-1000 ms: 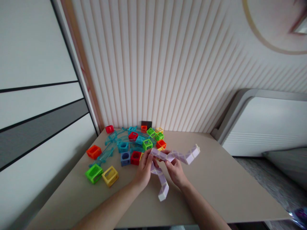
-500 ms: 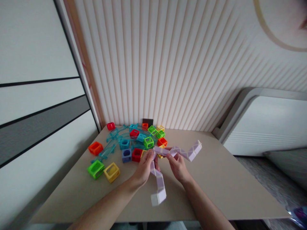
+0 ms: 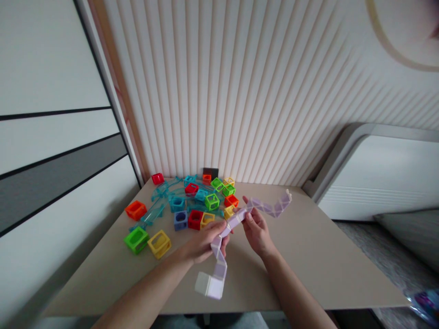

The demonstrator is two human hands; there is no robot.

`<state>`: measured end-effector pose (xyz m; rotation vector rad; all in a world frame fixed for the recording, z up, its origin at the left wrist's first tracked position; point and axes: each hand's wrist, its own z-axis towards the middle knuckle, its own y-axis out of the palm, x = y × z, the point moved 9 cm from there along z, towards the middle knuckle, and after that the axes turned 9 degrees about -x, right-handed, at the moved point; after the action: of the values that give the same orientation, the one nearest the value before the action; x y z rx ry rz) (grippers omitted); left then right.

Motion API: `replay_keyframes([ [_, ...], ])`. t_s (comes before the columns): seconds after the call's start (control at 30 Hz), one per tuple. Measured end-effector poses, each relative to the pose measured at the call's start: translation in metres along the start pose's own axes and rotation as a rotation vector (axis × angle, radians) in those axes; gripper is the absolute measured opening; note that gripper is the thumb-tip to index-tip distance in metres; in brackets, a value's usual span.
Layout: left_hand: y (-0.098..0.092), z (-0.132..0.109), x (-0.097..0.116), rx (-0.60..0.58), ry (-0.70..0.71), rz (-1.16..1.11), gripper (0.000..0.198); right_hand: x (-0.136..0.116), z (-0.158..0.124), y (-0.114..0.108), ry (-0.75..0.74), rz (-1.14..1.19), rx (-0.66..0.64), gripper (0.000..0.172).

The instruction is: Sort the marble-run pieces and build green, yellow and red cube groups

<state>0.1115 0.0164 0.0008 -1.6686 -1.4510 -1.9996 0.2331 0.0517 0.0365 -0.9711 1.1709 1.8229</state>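
A lilac and white snake puzzle (image 3: 236, 220), made of jointed wedge segments, is held up over the table by both hands. My left hand (image 3: 210, 238) is closed round its middle-left part, and a zigzag tail hangs below it to a white end segment. My right hand (image 3: 255, 228) pinches the chain farther along, thumb on the near face. Beyond that hand the chain zigzags out to the right and bends upward at its far end. Some left fingers are hidden behind the segments.
Left and behind the hands on the table (image 3: 308, 265) lie hollow cubes, among them a green cube (image 3: 136, 240), a yellow cube (image 3: 159, 244) and a red cube (image 3: 195, 220). Translucent blue track pieces (image 3: 152, 214) spread among them. A ribbed wall (image 3: 212, 91) borders the back.
The middle of the snake puzzle has turned from nearly level to slanting up rightward. Its lower tail has swung left, and its right end has risen slightly. Both hands keep hold.
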Motion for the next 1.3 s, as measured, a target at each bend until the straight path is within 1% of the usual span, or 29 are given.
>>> replay_keyframes([
  [0.07, 0.004, -0.001, -0.008, -0.043, -0.069, 0.025, 0.054, 0.0, -0.001, -0.001, 0.007, -0.001, -0.001, 0.054],
  [0.1, 0.005, -0.001, -0.01, -0.052, -0.079, 0.03, 0.053, 0.001, -0.002, -0.002, 0.007, 0.003, 0.0, 0.055],
  [0.23, 0.004, 0.0, -0.011, -0.031, -0.095, 0.044, 0.052, 0.004, -0.002, -0.001, 0.002, 0.013, -0.006, 0.057],
  [0.3, -0.001, 0.002, -0.005, 0.02, -0.043, 0.064, 0.049, 0.008, -0.001, 0.001, 0.001, -0.008, -0.013, 0.059],
  [0.4, -0.011, 0.003, 0.009, 0.136, 0.117, 0.105, 0.041, 0.012, -0.001, -0.002, -0.009, -0.063, 0.02, 0.059],
  [0.43, -0.014, 0.003, 0.012, 0.168, 0.148, 0.112, 0.04, 0.013, -0.001, -0.004, -0.009, -0.087, 0.037, 0.057],
  [0.53, -0.017, 0.004, 0.012, 0.204, 0.156, 0.115, 0.04, 0.016, 0.0, -0.008, -0.008, -0.14, 0.058, 0.053],
  [0.73, -0.006, 0.003, 0.011, 0.117, 0.112, 0.148, 0.042, 0.012, 0.0, -0.007, -0.031, -0.16, 0.055, 0.054],
  [0.83, -0.005, 0.002, 0.015, 0.135, 0.16, 0.163, 0.041, 0.008, 0.001, -0.006, -0.04, -0.151, 0.066, 0.058],
  [0.9, -0.004, 0.002, 0.014, 0.13, 0.162, 0.161, 0.04, 0.005, 0.001, -0.007, -0.053, -0.125, 0.088, 0.06],
  [1.0, 0.003, 0.003, 0.008, 0.052, 0.097, 0.141, 0.04, 0.006, 0.001, -0.008, -0.041, -0.115, 0.106, 0.06],
  [1.07, 0.009, 0.002, 0.006, -0.008, 0.063, 0.14, 0.043, 0.009, 0.0, -0.006, -0.024, -0.163, 0.081, 0.059],
  [1.2, 0.019, -0.003, 0.007, -0.086, 0.007, 0.179, 0.053, 0.013, -0.002, 0.002, -0.005, -0.326, 0.028, 0.055],
  [1.3, 0.022, -0.002, 0.003, -0.131, -0.04, 0.198, 0.06, 0.013, -0.004, 0.011, 0.015, -0.353, -0.004, 0.053],
])
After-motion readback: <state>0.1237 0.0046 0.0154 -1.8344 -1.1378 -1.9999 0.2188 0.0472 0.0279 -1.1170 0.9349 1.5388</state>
